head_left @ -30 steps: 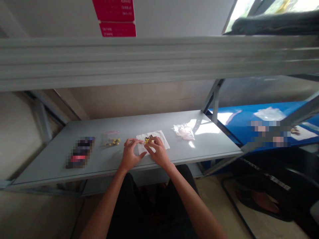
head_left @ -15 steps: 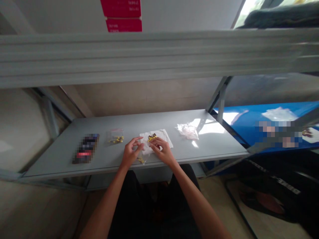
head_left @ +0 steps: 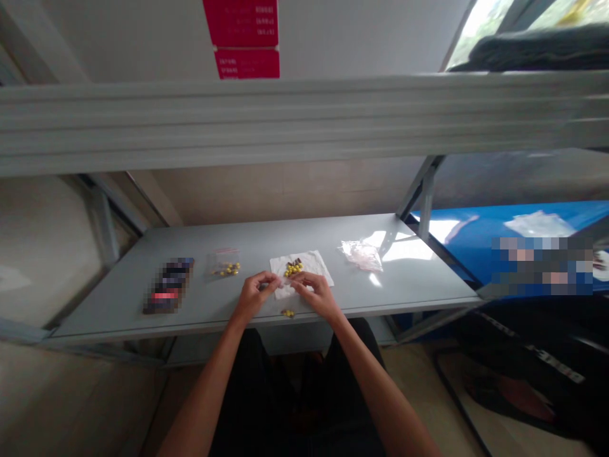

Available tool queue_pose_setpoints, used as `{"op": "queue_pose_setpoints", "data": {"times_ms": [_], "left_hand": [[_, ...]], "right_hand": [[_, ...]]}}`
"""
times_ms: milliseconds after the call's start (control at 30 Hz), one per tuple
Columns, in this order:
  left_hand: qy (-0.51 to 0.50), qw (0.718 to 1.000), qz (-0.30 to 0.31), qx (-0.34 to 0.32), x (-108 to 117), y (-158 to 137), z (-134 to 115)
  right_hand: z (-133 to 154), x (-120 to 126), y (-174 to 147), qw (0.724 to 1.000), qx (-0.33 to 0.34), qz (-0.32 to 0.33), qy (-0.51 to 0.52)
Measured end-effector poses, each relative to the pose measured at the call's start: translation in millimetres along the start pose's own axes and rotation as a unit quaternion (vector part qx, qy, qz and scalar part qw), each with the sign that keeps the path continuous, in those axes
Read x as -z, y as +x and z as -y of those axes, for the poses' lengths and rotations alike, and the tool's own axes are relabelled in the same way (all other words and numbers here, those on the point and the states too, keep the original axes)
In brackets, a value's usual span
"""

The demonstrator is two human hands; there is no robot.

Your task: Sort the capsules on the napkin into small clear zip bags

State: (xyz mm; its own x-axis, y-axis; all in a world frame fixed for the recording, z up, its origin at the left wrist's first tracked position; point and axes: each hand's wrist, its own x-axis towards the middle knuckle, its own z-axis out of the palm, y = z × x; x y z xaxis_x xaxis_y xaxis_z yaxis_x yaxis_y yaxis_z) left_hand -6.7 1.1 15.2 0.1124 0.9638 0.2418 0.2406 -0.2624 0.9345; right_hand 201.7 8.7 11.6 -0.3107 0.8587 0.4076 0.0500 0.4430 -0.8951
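Observation:
My left hand and my right hand are close together near the shelf's front edge, fingers pinched at the top of a small clear plastic bag. Yellow and dark pieces show at the bottom of the bag, which hangs between the hands. Just beyond the fingertips, a white paper sheet or cloth carries a pile of small yellow and dark brown pieces. Another clear zip bag with similar yellow pieces lies to the left.
Clear plastic bags lie on the grey shelf at the right. A pixelated dark object rests at the left. An upper shelf's grey beam crosses above. Further right, a blue table has a person's blurred hands over it.
Both hands have come closer together at the bag's top. The bag's lower end with its yellow pieces has shifted right. The whole view has moved slightly.

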Motion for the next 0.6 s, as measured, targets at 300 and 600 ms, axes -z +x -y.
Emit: {"op": "queue_pose_setpoints", "data": {"times_ms": [300,600], "left_hand": [[0.010,0.999,0.006,-0.036,1.1,-2.9,-3.4],[0.049,0.997,0.050,-0.036,-2.8,-1.5,-4.2]], "right_hand": [[1.6,-5.0,2.0,0.999,-0.016,0.028,-0.043],[4.6,-1.6,0.5,0.996,0.019,0.049,-0.070]]}}
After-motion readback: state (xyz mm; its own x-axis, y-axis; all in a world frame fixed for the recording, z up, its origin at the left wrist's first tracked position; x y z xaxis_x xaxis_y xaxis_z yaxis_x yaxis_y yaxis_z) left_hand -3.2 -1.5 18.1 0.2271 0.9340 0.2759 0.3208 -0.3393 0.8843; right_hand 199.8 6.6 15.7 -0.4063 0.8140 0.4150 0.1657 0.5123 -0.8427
